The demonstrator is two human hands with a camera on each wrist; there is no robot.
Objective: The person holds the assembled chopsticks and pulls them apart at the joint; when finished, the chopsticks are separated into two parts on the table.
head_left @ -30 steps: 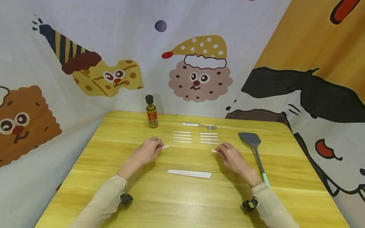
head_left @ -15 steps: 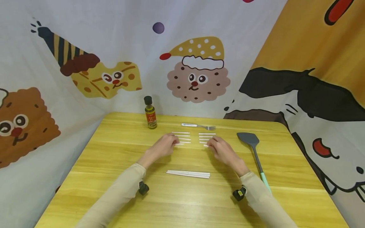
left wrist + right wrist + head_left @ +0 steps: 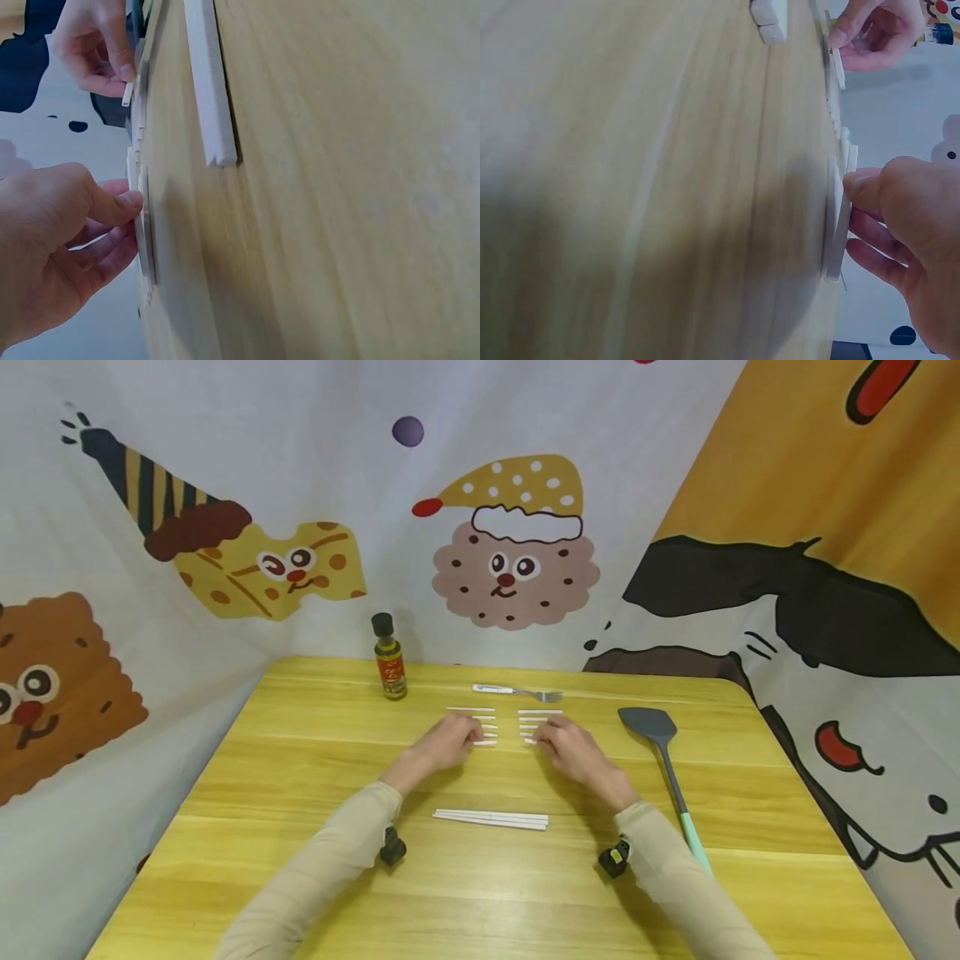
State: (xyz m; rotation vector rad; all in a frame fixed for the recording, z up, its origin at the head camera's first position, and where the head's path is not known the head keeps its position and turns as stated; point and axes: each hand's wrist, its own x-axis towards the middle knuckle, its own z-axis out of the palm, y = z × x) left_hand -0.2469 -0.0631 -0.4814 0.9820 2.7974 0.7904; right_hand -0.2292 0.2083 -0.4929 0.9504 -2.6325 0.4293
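Observation:
Two columns of several short white sticks lie on the wooden table, a left column and a right column. My left hand is at the near end of the left column and pinches a short white stick between thumb and fingers, close to the tabletop. Beside the near end of the right column, my right hand pinches another short white stick, low over the wood. The hands partly cover the sticks in the head view. Closer to me lies a bundle of longer white sticks.
Behind the columns lies a fork with a white handle. A dark-capped bottle stands at the back left. On the right rests a grey spatula with a mint-green handle. A cartoon-printed cloth hangs behind the table.
Both hands have moved inward to the near ends of the two columns, each carrying its short white stick down beside the others. The view has shifted slightly.

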